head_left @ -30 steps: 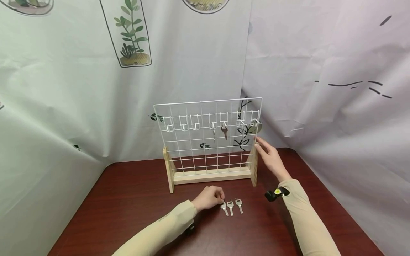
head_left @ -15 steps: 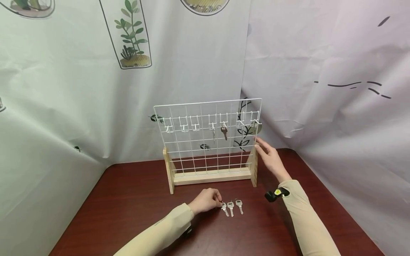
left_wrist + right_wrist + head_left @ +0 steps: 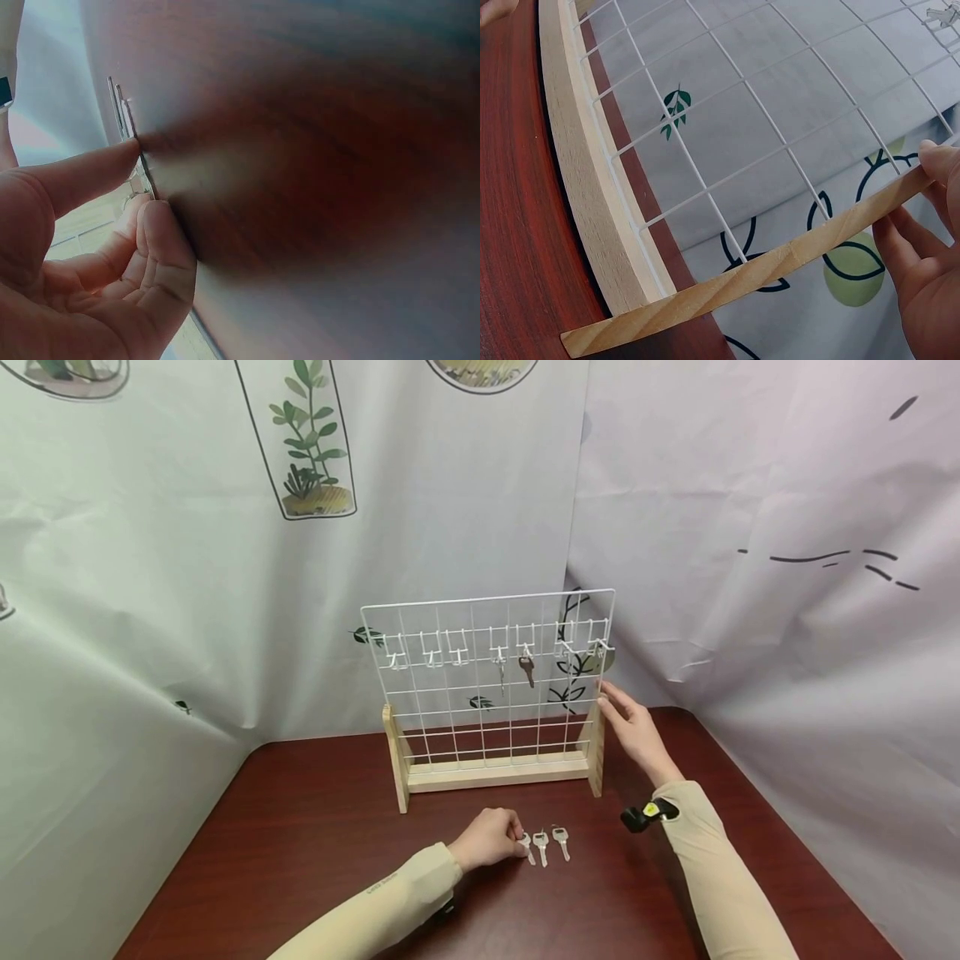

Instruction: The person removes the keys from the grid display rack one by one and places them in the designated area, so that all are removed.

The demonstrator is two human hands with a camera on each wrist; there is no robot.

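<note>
My left hand (image 3: 487, 839) is down at the tabletop, thumb and fingertips pinching the leftmost silver key (image 3: 530, 852), which is partly hidden by them. The left wrist view shows that key (image 3: 146, 171) edge-on between thumb and fingers, flat against the table. Just to its right lie two more silver keys, a middle one (image 3: 541, 849) and a right one (image 3: 562, 843). My right hand (image 3: 636, 733) grips the right wooden upright (image 3: 780, 259) of a white wire grid rack (image 3: 495, 772), thumb in front and fingers behind.
White hooks (image 3: 459, 656) line the upper grid. A silver key (image 3: 502, 675) and a brown key (image 3: 527, 671) hang from the middle ones. The dark red table (image 3: 315, 827) ends at a printed white curtain (image 3: 480, 485) behind the rack.
My left fingers have shifted slightly right over the leftmost key and now cover more of it. The right hand and rack stay where they were.
</note>
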